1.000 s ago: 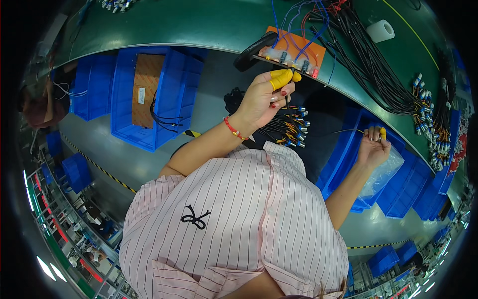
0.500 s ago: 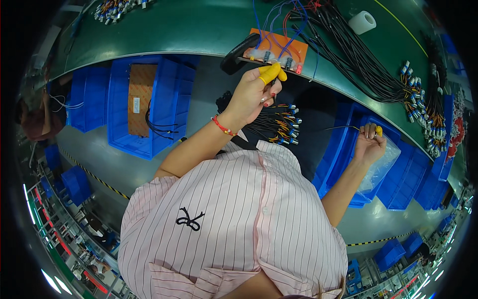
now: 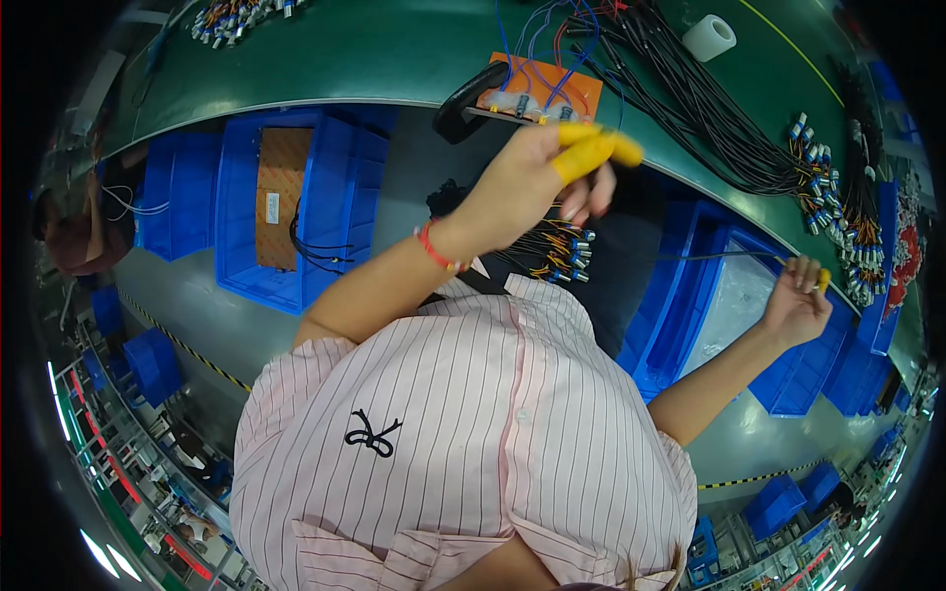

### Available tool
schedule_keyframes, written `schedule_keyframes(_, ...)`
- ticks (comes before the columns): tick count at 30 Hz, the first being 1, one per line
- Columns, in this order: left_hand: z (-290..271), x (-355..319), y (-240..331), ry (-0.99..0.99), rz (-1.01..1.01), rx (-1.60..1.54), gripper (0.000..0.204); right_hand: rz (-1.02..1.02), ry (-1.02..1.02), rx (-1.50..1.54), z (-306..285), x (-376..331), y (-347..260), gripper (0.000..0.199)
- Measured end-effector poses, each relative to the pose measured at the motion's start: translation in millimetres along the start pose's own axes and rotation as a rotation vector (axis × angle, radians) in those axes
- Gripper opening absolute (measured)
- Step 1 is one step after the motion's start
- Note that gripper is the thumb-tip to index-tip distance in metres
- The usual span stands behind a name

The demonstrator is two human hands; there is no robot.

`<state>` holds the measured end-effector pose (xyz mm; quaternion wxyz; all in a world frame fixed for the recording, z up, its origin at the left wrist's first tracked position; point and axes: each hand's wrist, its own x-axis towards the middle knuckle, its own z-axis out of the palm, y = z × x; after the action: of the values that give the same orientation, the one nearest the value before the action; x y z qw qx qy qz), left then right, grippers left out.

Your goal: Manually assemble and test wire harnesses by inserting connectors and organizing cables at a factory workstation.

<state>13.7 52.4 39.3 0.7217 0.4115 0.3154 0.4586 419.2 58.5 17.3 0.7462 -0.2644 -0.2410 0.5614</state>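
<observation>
1. The cable [image 3: 739,253], thin and dark, is pinched in my right hand [image 3: 800,305] and runs out leftward, nearly level; its far end is too faint to make out.
2. The board [image 3: 585,91] is orange, whitish along its near edge, with blue and red wires [image 3: 597,31] attached. It lies just beyond my left hand [image 3: 567,177], whose blurred fingers hide one near corner.

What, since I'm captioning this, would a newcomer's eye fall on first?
Probably the bright yellow finger covers on the left hand, near the orange board at the edge of the green bench. Next, the bundle of black cables on the bench to the right, and the right hand, farther right, holding a thin dark cable.
</observation>
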Motion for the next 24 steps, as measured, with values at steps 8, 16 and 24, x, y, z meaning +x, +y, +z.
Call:
schedule_keyframes(8, -4.1, 91.0, 19.8, -0.039, 0.191, -0.05, 0.062, -0.036, -0.136, 0.211, 2.0, 85.2, -65.5, 0.027)
schedule_keyframes(16, -36.0, 10.5, -15.7, -0.196, -0.072, 0.329, 0.027, 0.014, -0.053, 0.096, -8.4, 151.8, -45.8, 0.029)
schedule_keyframes(24, -72.2, -38.4, -88.1, 0.031, -0.053, 1.352, 0.017, 0.04, 0.023, 0.099, -38.2, 195.1, -16.5, 0.028)
